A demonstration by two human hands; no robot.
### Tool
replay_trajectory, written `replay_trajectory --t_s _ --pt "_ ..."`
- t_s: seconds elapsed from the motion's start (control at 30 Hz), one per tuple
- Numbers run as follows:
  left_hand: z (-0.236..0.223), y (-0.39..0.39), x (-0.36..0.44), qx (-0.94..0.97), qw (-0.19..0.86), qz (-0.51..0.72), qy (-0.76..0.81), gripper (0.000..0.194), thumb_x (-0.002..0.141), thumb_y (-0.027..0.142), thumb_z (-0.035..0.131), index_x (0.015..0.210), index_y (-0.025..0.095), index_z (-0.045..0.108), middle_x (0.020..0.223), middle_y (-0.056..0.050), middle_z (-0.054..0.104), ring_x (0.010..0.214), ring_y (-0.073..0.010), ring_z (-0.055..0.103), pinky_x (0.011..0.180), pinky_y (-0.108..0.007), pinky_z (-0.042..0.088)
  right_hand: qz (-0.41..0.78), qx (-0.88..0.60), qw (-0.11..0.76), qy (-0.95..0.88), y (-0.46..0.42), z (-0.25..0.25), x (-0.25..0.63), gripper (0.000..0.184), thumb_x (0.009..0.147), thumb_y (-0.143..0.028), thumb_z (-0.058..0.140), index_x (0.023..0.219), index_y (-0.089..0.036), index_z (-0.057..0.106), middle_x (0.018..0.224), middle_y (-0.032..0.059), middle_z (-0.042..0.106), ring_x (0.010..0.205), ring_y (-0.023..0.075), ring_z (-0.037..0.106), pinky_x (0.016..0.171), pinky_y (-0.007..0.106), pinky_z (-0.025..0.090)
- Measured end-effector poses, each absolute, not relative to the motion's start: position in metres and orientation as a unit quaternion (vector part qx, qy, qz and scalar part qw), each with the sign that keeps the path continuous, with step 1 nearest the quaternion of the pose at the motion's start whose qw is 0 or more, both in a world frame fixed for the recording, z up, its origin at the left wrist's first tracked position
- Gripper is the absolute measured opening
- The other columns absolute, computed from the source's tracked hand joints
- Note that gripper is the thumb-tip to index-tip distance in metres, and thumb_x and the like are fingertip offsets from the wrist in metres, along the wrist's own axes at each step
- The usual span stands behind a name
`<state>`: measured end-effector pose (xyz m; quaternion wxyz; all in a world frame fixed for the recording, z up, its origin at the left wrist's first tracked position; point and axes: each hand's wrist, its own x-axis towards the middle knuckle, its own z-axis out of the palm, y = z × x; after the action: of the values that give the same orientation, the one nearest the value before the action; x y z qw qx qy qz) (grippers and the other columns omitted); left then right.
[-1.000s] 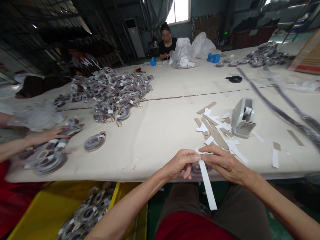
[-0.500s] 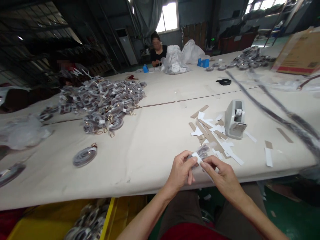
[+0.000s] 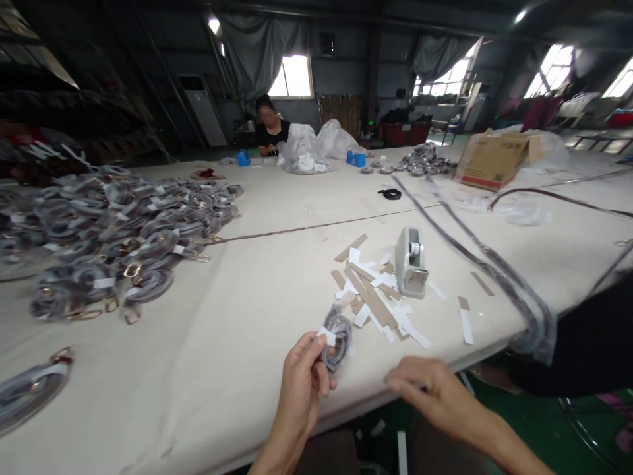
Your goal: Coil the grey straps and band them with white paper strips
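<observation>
My left hand (image 3: pixel 306 376) pinches a coiled strap (image 3: pixel 337 343) in clear plastic, holding it upright above the table near its front edge. Its thumb presses on a white paper band (image 3: pixel 326 336) across the coil's side. Off to the right, my right hand (image 3: pixel 435 392) is apart from the coil, fingers curled and thumb close to the index finger, with nothing visible in them. Below it, a white strip (image 3: pixel 402 452) shows against the dark area past the table edge. Brown and white paper strips (image 3: pixel 372 297) lie scattered just beyond the coil, beside a grey tape dispenser (image 3: pixel 411 262).
A large heap of coiled straps (image 3: pixel 123 218) covers the table's left side. Long plastic-wrapped straps (image 3: pixel 475 254) run along the right and over the edge. Farther back are a cardboard box (image 3: pixel 489 160), white plastic bags (image 3: pixel 302 148) and a seated person (image 3: pixel 271 128).
My right hand has come away from the coil towards the right. My left hand still grips the coil, now turned more upright. The view has swung right.
</observation>
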<state>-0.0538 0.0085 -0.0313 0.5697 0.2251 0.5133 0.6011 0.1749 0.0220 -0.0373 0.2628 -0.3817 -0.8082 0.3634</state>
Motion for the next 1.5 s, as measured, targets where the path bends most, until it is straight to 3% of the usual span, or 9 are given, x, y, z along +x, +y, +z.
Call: replay_trajectory --t_s 0.1,0.17,0.3,0.47,0.6,0.77,0.97,1.2,1.5 --pt "-0.037 0.008 -0.052 0.225 0.573 0.601 0.51 0.037 0.067 0.044 0.079 0.076 0.015 0.058 0.068 0.005 0.064 0.028 -0.0001 0.035 0.036 -0.018 0.043 0.329 -0.553 0.432 -0.633 0.077 -0.029 0.201 0.038 0.087 -0.053 0.057 0.074 -0.019 0.066 0.067 0.0029 0.061 0.068 0.0204 0.056 0.064 0.029 0.042" --pt "-0.04 0.008 -0.051 0.223 0.579 0.597 0.507 0.037 0.066 0.044 0.08 0.077 0.015 0.058 0.069 0.005 0.063 0.028 -0.0002 0.035 0.036 -0.018 0.043 0.282 -0.615 0.494 -0.547 0.115 -0.025 0.216 0.04 0.076 -0.057 0.061 0.078 -0.018 0.069 0.069 0.0049 0.062 0.071 0.0232 0.057 0.066 0.032 0.042" --pt "-0.042 0.008 -0.053 0.221 0.588 0.587 0.511 0.038 0.065 0.044 0.08 0.078 0.016 0.058 0.068 0.004 0.064 0.028 -0.0008 0.036 0.036 -0.019 0.043 0.285 -0.637 0.493 -0.519 0.164 -0.021 0.229 0.038 0.063 -0.056 0.064 0.069 -0.019 0.07 0.081 0.0078 0.067 0.085 0.027 0.057 0.071 0.034 0.04" --pt "-0.047 0.007 -0.056 0.214 0.598 0.578 0.513 0.041 0.063 0.045 0.082 0.079 0.016 0.058 0.069 0.005 0.064 0.028 -0.0008 0.035 0.036 -0.019 0.042 0.373 -0.638 0.462 -0.49 0.181 -0.014 0.215 0.042 0.048 -0.059 0.072 0.05 -0.018 0.061 0.061 0.0047 0.061 0.062 0.0189 0.049 0.059 0.031 0.033" --pt "-0.051 0.004 -0.054 0.217 0.618 0.555 0.512 0.041 0.066 0.048 0.08 0.078 0.016 0.058 0.068 0.004 0.063 0.028 0.0002 0.032 0.036 -0.019 0.041 0.413 -0.632 0.48 -0.448 0.187 -0.006 0.203 0.042 0.04 -0.054 0.078 0.046 -0.018 0.056 0.051 0.0013 0.052 0.055 0.015 0.044 0.055 0.03 0.028" --pt "-0.053 0.001 -0.052 0.202 0.623 0.548 0.52 0.046 0.06 0.051 0.082 0.079 0.016 0.058 0.065 0.004 0.063 0.027 -0.0004 0.032 0.034 -0.02 0.041 0.433 -0.606 0.536 -0.398 0.167 -0.01 0.199 0.038 0.043 -0.047 0.08 0.052 -0.018 0.057 0.057 -0.0003 0.053 0.059 0.0128 0.043 0.053 0.026 0.03" --pt "-0.044 0.003 -0.047 0.203 0.62 0.551 0.52 0.04 0.066 0.047 0.079 0.08 0.016 0.058 0.068 0.004 0.063 0.028 0.0006 0.033 0.036 -0.018 0.041 0.512 -0.55 0.561 -0.347 0.127 -0.039 0.19 0.047 0.047 -0.055 0.081 0.064 -0.02 0.054 0.066 0.0022 0.059 0.065 0.0164 0.056 0.054 0.025 0.044" --pt "-0.046 0.014 -0.043 0.214 0.637 0.541 0.505 0.039 0.069 0.046 0.078 0.081 0.017 0.055 0.07 0.005 0.063 0.028 0.0002 0.034 0.037 -0.018 0.042 0.505 -0.546 0.584 -0.326 0.138 -0.065 0.184 0.047 0.05 -0.052 0.082 0.065 -0.021 0.05 0.051 -0.0019 0.051 0.047 0.0147 0.05 0.039 0.024 0.035" --pt "-0.026 0.019 -0.027 0.288 0.633 0.566 0.443 0.029 0.081 0.042 0.066 0.08 0.015 0.057 0.076 0.004 0.062 0.03 -0.003 0.045 0.039 -0.02 0.048 0.53 -0.552 0.56 -0.319 0.12 -0.076 0.19 0.042 0.048 -0.043 0.085 0.063 -0.018 0.055 0.052 -0.0029 0.05 0.044 0.0084 0.041 0.04 0.021 0.028"
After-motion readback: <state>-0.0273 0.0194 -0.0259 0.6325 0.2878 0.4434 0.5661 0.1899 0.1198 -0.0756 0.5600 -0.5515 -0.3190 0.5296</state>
